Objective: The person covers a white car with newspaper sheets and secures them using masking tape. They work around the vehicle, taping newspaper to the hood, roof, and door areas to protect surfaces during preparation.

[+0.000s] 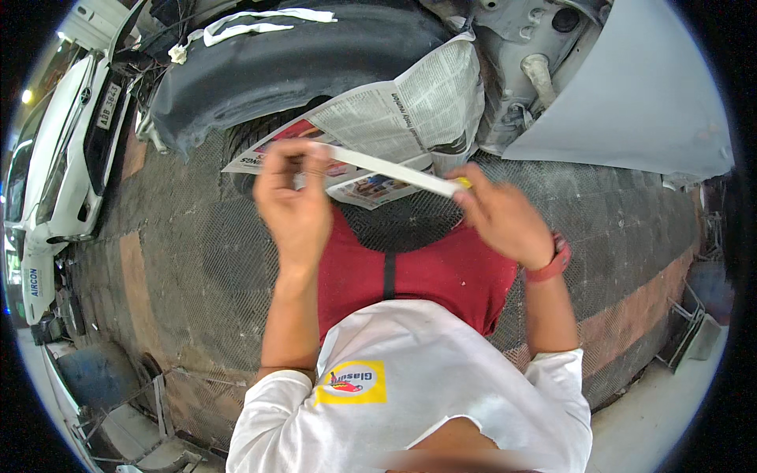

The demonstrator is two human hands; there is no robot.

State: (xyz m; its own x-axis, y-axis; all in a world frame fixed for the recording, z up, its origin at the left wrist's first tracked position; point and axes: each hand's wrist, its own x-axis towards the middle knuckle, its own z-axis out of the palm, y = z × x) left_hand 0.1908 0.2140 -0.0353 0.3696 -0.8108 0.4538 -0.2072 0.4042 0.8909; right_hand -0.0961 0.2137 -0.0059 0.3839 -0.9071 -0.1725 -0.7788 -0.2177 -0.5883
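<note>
A pale strip (386,167) that looks like masking tape is stretched between my two hands. My left hand (293,201) pinches its left end, with the fingers curled. The other end is in my right hand (509,221), which is slightly blurred; a small yellow thing (464,182) shows at those fingers, too small to name. Just beyond the strip, a sheet of newspaper (359,110) hangs partly over a dark tyre (244,142) below the black wheel-arch liner (276,75). The newspaper's lower edge folds toward me.
A loose white strip (260,24) lies on top of the liner. Far right is a grey car panel (631,94), beside bare metal parts (524,71). A white car (67,158) stands at the left. Metal-framed stands (162,402) are on the grey tiled floor (189,268).
</note>
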